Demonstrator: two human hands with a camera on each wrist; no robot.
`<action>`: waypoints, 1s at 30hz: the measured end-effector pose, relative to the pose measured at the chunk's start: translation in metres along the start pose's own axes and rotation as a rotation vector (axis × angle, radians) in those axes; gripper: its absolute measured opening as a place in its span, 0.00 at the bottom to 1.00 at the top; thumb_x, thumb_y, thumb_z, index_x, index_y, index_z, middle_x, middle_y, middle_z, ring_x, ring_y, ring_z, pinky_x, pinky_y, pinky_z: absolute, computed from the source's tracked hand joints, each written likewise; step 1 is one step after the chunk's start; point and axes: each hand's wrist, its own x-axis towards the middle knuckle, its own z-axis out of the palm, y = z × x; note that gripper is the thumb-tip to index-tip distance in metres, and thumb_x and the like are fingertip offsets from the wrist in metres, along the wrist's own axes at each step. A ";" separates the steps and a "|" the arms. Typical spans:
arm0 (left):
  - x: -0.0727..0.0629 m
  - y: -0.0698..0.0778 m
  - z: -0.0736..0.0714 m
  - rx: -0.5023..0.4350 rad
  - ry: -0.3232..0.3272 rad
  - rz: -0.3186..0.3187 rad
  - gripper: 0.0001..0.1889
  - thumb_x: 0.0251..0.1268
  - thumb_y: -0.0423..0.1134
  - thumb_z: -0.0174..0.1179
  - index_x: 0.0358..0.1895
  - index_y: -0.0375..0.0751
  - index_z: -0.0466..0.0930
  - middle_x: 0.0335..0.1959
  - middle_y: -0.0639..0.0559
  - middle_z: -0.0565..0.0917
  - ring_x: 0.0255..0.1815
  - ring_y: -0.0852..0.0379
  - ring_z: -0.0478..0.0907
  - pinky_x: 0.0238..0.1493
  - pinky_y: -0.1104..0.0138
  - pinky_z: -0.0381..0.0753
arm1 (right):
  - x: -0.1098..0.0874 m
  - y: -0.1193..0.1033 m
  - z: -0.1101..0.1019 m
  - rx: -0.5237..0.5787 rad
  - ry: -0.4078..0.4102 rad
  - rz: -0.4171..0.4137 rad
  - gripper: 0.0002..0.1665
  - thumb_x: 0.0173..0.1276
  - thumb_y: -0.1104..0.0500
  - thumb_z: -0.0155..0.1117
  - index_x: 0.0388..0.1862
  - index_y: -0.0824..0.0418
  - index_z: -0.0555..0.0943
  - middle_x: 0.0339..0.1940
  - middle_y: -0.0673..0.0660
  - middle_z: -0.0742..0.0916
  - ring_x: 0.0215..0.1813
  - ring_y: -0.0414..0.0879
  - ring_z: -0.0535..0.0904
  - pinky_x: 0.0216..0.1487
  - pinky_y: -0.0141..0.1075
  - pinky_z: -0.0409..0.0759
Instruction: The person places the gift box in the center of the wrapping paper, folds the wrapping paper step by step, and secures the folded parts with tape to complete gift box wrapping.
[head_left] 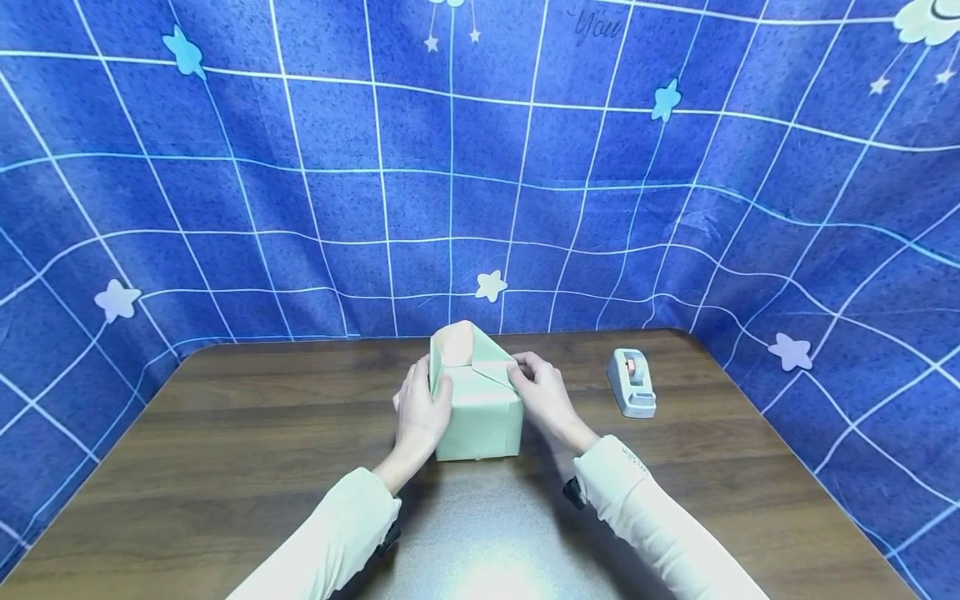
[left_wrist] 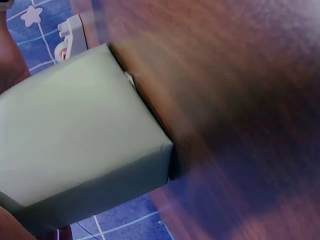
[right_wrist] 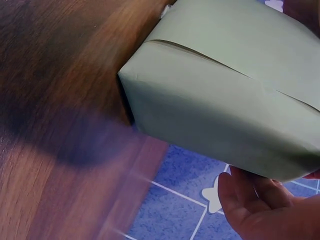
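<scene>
A box wrapped in pale green paper (head_left: 478,429) stands on the table in front of me, its top end wrapped in loose folds. At its upper left, my left hand (head_left: 420,408) grips the wrapping paper, thumb on the near side and fingers along the outer side. My right hand (head_left: 546,398) pinches the slanting paper flap (head_left: 491,364) at the top right corner. Behind the folds, a beige paper end (head_left: 455,342) sticks up. The right wrist view shows a long paper seam along the box (right_wrist: 210,107) and curled right fingers (right_wrist: 240,192) at its top end.
A white tape dispenser (head_left: 632,383) with a roll in it stands on the brown wooden table (head_left: 285,417), right of the box. A blue curtain (head_left: 337,208) with a white grid and stars hangs behind and along both sides of the table.
</scene>
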 end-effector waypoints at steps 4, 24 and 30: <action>-0.007 0.001 0.000 0.009 -0.007 0.025 0.25 0.66 0.40 0.47 0.65 0.38 0.62 0.60 0.41 0.72 0.59 0.43 0.68 0.59 0.51 0.56 | 0.000 0.002 0.000 -0.004 0.009 -0.002 0.17 0.69 0.54 0.50 0.48 0.63 0.78 0.41 0.59 0.86 0.44 0.47 0.81 0.47 0.42 0.77; -0.014 0.008 0.000 0.191 -0.130 0.132 0.29 0.71 0.50 0.37 0.70 0.39 0.54 0.72 0.45 0.56 0.69 0.44 0.58 0.69 0.50 0.44 | 0.000 0.004 0.003 -0.045 0.031 -0.028 0.13 0.68 0.54 0.51 0.42 0.59 0.79 0.35 0.54 0.86 0.37 0.43 0.79 0.43 0.36 0.75; -0.007 0.008 -0.003 -0.029 -0.037 0.049 0.24 0.74 0.47 0.32 0.64 0.40 0.67 0.64 0.47 0.70 0.64 0.46 0.67 0.64 0.50 0.56 | 0.000 0.003 0.001 -0.034 0.020 -0.022 0.13 0.68 0.54 0.51 0.42 0.59 0.79 0.36 0.54 0.86 0.39 0.43 0.79 0.44 0.38 0.76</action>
